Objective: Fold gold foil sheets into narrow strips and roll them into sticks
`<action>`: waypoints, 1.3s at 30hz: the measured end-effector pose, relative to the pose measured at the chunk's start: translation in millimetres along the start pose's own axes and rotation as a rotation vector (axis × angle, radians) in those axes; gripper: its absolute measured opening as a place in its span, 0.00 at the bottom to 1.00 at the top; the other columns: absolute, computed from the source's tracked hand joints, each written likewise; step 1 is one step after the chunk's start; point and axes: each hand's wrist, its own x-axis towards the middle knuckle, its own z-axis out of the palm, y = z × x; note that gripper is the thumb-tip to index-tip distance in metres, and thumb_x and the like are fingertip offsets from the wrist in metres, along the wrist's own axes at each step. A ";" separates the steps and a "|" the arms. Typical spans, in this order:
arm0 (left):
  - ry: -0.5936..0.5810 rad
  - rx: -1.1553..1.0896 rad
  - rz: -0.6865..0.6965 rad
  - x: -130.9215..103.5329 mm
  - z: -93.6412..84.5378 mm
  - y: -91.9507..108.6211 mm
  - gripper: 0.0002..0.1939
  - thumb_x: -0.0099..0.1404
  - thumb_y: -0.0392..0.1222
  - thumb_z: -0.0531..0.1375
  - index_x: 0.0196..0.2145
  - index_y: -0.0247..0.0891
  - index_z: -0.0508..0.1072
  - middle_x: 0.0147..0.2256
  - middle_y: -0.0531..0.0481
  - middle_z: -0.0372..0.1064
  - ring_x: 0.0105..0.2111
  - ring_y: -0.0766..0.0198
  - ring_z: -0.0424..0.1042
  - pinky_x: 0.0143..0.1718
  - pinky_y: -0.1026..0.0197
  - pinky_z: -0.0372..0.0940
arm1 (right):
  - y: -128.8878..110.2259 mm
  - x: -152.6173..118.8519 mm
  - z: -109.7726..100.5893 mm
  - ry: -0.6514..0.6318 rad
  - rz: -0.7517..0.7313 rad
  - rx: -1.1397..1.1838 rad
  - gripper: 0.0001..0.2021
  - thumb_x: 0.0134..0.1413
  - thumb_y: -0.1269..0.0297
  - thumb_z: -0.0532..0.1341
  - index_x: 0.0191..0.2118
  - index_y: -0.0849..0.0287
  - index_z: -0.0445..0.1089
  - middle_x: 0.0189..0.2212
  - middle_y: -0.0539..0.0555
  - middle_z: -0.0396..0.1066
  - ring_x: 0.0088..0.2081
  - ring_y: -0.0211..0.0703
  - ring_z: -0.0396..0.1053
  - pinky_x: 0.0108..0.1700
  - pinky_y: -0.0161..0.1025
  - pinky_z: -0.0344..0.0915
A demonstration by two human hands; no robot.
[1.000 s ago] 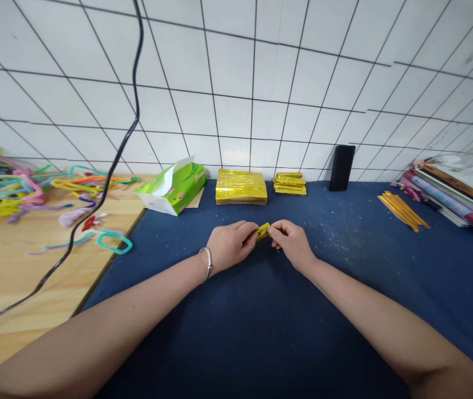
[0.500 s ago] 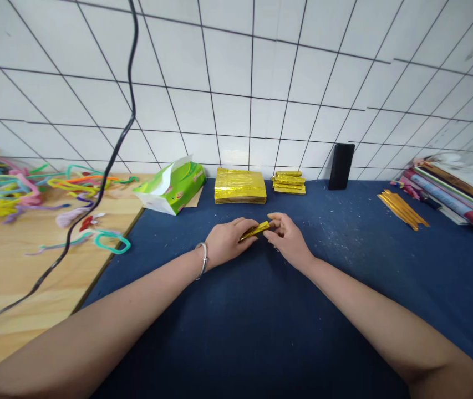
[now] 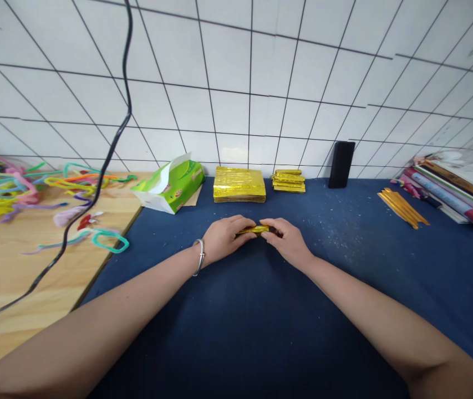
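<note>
A narrow gold foil strip [image 3: 258, 229] is held level between both hands above the dark blue cloth [image 3: 261, 321]. My left hand [image 3: 224, 239], with a silver bangle at the wrist, pinches its left part. The fingers of my right hand [image 3: 286, 238] are closed on its right end. Beyond the hands, against the wall, lies a stack of gold foil sheets [image 3: 239, 184]. Just right of that stack is a small pile of narrow folded gold pieces [image 3: 288, 181].
A green tissue pack [image 3: 173, 184] stands back left. Colourful pipe cleaners [image 3: 15, 185] cover part of the wooden table [image 3: 20, 277], crossed by a black cable [image 3: 113, 147]. Rightward are a black phone [image 3: 341, 164], orange-gold strips [image 3: 403, 208] and stacked books [image 3: 456, 194].
My right hand has closed on the right end of the strip, where its fingers were apart before. The strip has turned from slanted to nearly level. The view has shifted slightly.
</note>
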 end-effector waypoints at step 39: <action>-0.054 -0.088 0.058 2.0 -0.4 -9.6 0.07 0.64 0.39 0.54 0.39 0.39 0.69 0.36 0.51 0.69 0.37 0.66 0.67 0.40 0.63 0.63 | 21.0 5.4 -8.9 -0.122 -0.207 -0.274 0.13 0.53 0.71 0.57 0.45 0.54 0.69 0.39 0.51 0.70 0.42 0.39 0.67 0.46 0.37 0.63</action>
